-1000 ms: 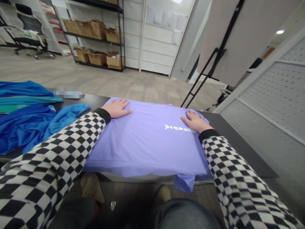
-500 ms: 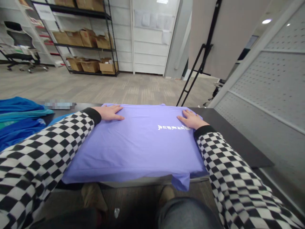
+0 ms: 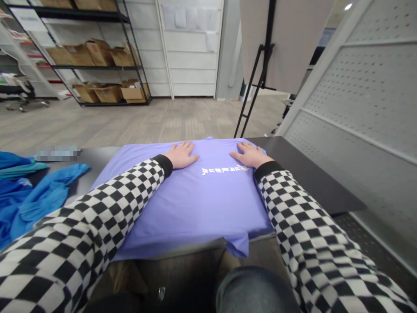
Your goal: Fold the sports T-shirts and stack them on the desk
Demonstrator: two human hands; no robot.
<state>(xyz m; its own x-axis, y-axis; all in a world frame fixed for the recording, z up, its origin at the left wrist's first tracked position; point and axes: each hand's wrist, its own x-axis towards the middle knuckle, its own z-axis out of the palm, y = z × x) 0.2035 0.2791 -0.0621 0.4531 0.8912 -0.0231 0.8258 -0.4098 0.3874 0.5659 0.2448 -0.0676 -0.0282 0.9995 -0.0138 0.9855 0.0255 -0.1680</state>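
A lavender T-shirt lies spread over the dark table, with white lettering across its right part. Part of it hangs over the near edge. My left hand rests flat on the far middle of the shirt, fingers apart. Near the far right corner, my right hand presses on the cloth with spread fingers, its heel beside the end of the lettering. Neither hand grips anything. Both forearms wear black-and-white checked sleeves, and the left one covers part of the shirt.
Blue garments lie heaped on the left of the table, with a blurred-out item behind them. A perforated grey panel borders the right side. Beyond stand a black easel and a shelf of cardboard boxes.
My left hand has slid right across the shirt, toward the lettering. My right hand stays near the far right corner. The view has turned slightly, showing more of the blue garments.
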